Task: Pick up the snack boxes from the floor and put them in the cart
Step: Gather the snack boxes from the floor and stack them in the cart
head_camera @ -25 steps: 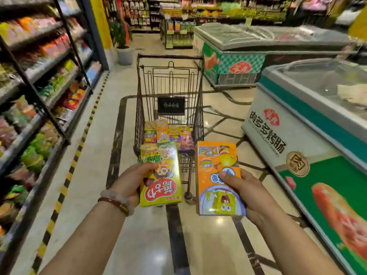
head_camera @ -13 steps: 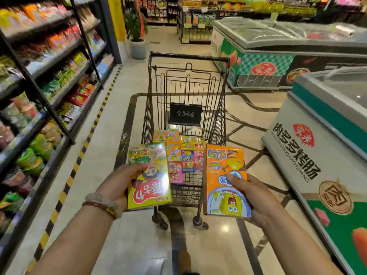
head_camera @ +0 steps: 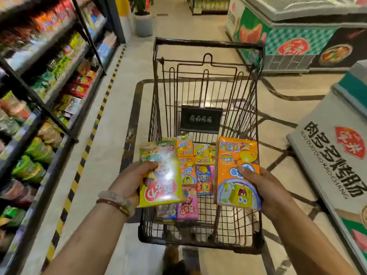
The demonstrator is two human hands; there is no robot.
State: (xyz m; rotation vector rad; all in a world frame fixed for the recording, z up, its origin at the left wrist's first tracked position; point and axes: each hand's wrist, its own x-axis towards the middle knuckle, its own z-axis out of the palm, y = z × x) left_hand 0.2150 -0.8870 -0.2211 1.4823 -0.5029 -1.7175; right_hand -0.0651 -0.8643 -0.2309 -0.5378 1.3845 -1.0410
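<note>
While both boxes hang over the dark wire shopping cart (head_camera: pixel 206 80) at frame centre, we hold one in each hand. Our left hand (head_camera: pixel 131 183) has its grip curled round the yellow-green cardboard snack box with the red oval logo (head_camera: pixel 160 173), thumb across its face, at lower centre-left. Our right hand (head_camera: pixel 266 189) pinches the orange cardboard snack box with the yellow cartoon sponge (head_camera: pixel 237 171) at lower centre-right, thumb on the front, fingers hidden behind. Beneath them, a layer of small colourful snack boxes (head_camera: pixel 196 171) already lies on the cart floor.

We judge the drop to be the risky part. The left box sits over the cart's left rim, so letting go here could tip it against the wire and out onto the pale tiled floor (head_camera: pixel 111 135). The glossy faces look slippery, and a loosened thumb might let either box slide early. Dropped from this height, they could also land on edge and scatter the stacked ones.
</note>
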